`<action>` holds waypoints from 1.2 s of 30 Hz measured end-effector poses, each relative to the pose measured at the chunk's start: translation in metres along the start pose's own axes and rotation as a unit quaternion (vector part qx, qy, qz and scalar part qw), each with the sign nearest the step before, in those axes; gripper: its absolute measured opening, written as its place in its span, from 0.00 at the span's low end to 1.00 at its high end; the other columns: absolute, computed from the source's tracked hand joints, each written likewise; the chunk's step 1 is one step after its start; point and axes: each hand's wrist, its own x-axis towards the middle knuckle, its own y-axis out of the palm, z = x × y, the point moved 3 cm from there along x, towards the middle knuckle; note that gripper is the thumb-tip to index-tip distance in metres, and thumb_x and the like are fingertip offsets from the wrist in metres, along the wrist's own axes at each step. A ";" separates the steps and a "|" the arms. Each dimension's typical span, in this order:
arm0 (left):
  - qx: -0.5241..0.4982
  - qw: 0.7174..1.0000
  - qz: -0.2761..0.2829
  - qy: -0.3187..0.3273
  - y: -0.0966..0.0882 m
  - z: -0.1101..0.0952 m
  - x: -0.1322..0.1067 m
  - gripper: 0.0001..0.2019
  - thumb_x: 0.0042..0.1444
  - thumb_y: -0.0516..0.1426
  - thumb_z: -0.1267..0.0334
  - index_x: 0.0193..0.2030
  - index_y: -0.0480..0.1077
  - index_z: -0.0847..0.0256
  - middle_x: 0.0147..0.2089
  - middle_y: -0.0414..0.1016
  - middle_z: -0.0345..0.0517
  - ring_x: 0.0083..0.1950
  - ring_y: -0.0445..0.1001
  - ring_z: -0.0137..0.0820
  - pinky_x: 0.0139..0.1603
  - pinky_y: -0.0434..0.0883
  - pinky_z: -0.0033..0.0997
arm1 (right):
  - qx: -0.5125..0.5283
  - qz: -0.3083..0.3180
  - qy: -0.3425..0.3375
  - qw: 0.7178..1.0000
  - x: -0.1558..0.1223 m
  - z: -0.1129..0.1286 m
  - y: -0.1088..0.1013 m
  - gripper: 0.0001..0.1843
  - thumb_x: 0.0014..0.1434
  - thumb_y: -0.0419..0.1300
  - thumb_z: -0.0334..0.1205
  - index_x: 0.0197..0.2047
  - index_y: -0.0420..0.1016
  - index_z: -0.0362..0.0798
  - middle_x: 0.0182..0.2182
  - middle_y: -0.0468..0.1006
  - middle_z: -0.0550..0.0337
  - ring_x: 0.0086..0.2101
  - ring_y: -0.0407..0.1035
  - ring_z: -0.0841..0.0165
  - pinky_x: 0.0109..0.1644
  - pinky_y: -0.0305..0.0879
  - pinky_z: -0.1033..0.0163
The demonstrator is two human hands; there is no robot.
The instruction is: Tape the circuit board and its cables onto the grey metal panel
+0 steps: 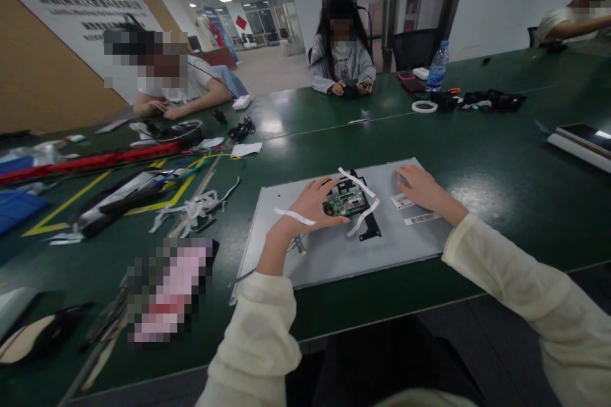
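A flat grey panel (324, 262), probably the back of a display, lies on the table in front of me. My left hand (310, 202) grips a green circuit board (353, 203) by its left side, thumb at the near edge and fingers at the far one. White tape strips (366, 216) cross the board, and another strip sticks to the back of my left hand. Under the board shows a black bracket (370, 229) on the panel. My right hand (422, 189) rests on the panel's right part with fingers extended and nothing in it, beside white labels (422, 219).
Left of the panel lie a tangle of white strips (195, 208), a pink blurred item (176, 286) and a red bar (119, 156). Across the table sit several people; a water bottle (438, 67) and a tape roll (424, 107) stand near the far side.
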 end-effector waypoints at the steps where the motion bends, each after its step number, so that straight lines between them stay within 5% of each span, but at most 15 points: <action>1: -0.002 1.000 0.006 -0.006 0.004 0.001 0.001 0.49 0.43 0.61 0.36 0.68 0.53 0.58 0.68 0.55 0.57 0.68 0.54 0.50 0.67 0.55 0.52 | -0.010 0.003 -0.002 1.000 -0.001 0.001 0.002 0.27 0.65 0.45 0.43 0.63 0.64 0.43 0.60 0.65 0.48 0.60 0.57 0.55 0.63 0.54 0.51; 12: 0.008 0.997 0.053 -0.061 0.028 0.008 0.004 0.49 0.44 0.58 0.33 0.69 0.51 0.56 0.72 0.48 0.55 0.71 0.44 0.58 0.68 0.47 0.60 | 0.026 -0.015 0.002 1.000 -0.003 0.011 0.000 0.25 0.65 0.46 0.44 0.62 0.66 0.46 0.60 0.65 0.49 0.60 0.57 0.56 0.64 0.52 0.50; 20: 0.020 0.997 0.064 -0.049 0.033 0.009 0.004 0.50 0.45 0.57 0.32 0.70 0.50 0.57 0.72 0.46 0.57 0.72 0.43 0.55 0.69 0.46 0.58 | 0.193 -0.072 -0.031 0.978 -0.015 0.053 -0.027 0.15 0.63 0.50 0.40 0.46 0.76 0.46 0.44 0.76 0.52 0.44 0.70 0.65 0.49 0.66 0.60; 36: 0.046 0.995 0.066 -0.060 0.029 -0.001 0.002 0.50 0.44 0.56 0.31 0.70 0.49 0.55 0.73 0.46 0.54 0.73 0.35 0.56 0.68 0.41 0.63 | 0.192 -0.034 -0.034 0.980 -0.003 0.075 -0.003 0.10 0.56 0.61 0.45 0.35 0.78 0.48 0.37 0.74 0.53 0.43 0.68 0.61 0.51 0.62 0.55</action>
